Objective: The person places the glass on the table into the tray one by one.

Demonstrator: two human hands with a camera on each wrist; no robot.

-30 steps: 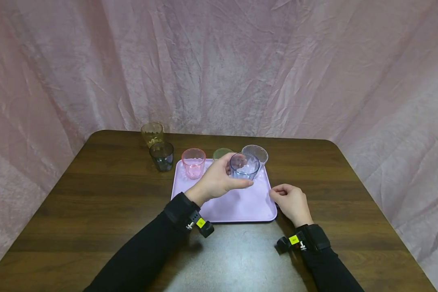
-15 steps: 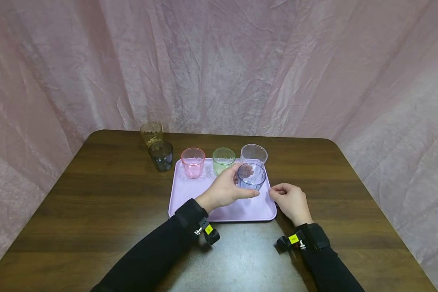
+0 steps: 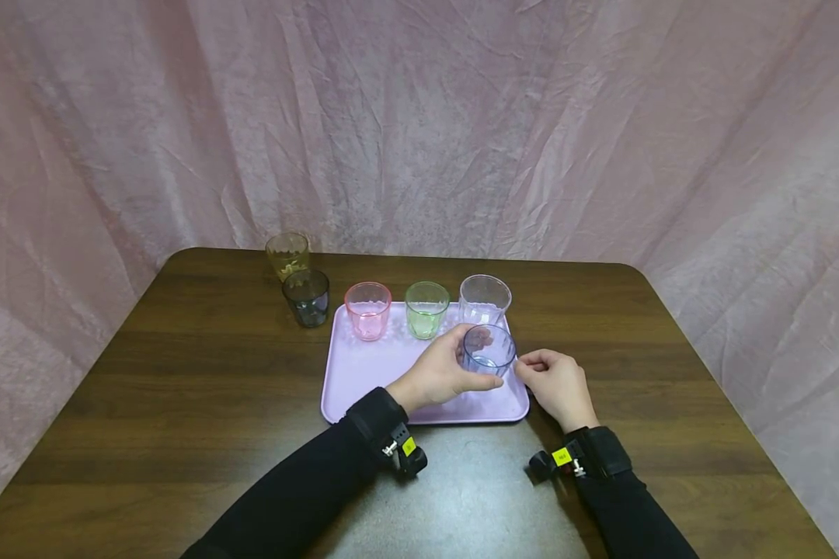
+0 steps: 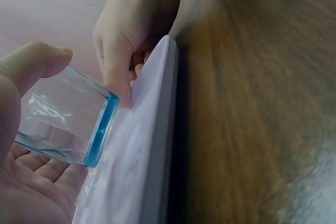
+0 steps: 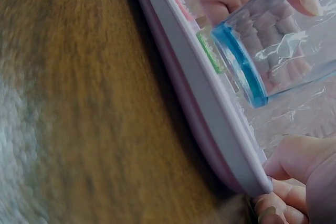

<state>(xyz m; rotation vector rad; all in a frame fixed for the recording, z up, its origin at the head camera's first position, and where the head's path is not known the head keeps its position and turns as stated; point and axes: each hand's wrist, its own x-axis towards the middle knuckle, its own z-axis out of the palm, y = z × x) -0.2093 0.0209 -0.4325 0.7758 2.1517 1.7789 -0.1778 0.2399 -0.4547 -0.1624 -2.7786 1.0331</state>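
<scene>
My left hand grips a clear blue drinking glass with thumb and fingers round its sides. The glass is upright over the right part of a lilac tray. In the left wrist view, the thick blue base of the glass appears slightly above the tray surface. My right hand pinches the tray's right edge, thumb on top and fingers beneath in the right wrist view. Along the tray's far side stand a pink glass, a green glass and a colourless glass.
Left of the tray, a dark grey glass and an amber glass stand on the brown wooden table, the amber one near its far edge. A pink curtain hangs behind the table.
My left hand has brought the blue glass nearer and to the right, away from the back row, and lower toward the tray. The green glass is now uncovered. My right hand stays put.
</scene>
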